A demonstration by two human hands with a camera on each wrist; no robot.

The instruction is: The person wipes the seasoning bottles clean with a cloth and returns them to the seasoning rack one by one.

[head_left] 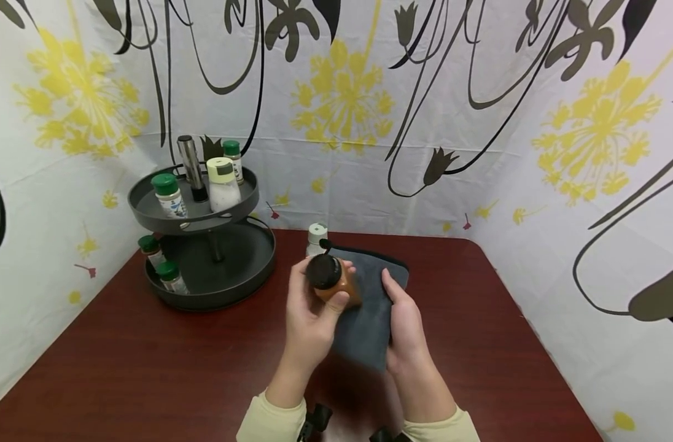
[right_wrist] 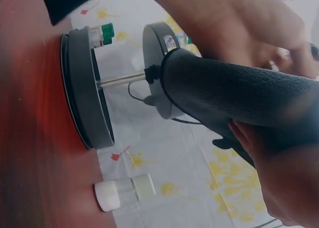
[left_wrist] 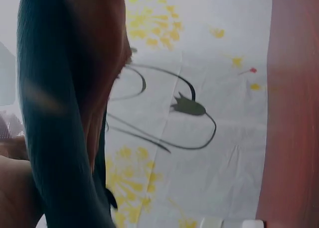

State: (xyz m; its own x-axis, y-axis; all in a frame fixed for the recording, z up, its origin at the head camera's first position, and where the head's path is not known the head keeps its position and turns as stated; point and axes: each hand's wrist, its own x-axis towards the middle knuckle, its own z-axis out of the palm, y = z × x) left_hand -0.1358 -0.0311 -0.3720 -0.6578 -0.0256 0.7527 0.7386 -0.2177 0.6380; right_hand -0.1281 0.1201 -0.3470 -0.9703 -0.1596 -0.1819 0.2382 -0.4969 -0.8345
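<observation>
My left hand [head_left: 311, 316] grips a small spice jar [head_left: 344, 287] with a black lid and orange-brown contents, tilted with its lid toward the camera. A folded grey-blue cloth [head_left: 364, 331] with a dark edge hangs from my right hand [head_left: 408, 331], the thumb lying over its front. The jar overlaps the cloth in the head view. In the right wrist view the cloth [right_wrist: 239, 88] crosses between both hands. The left wrist view shows the cloth [left_wrist: 55, 118] close up, hiding the jar. Just behind the hands stands a clear jar with a pale lid [head_left: 317, 236].
A dark two-tier turntable [head_left: 215, 294] stands at the back left. Its upper tier holds green-lidded jars [head_left: 171, 195], a metal grinder [head_left: 191, 169] and a pale-lidded white shaker [head_left: 223, 187]. Two green-lidded jars [head_left: 171, 276] sit on the lower tier. A patterned cloth [head_left: 342, 184] hangs behind the table [head_left: 204, 368].
</observation>
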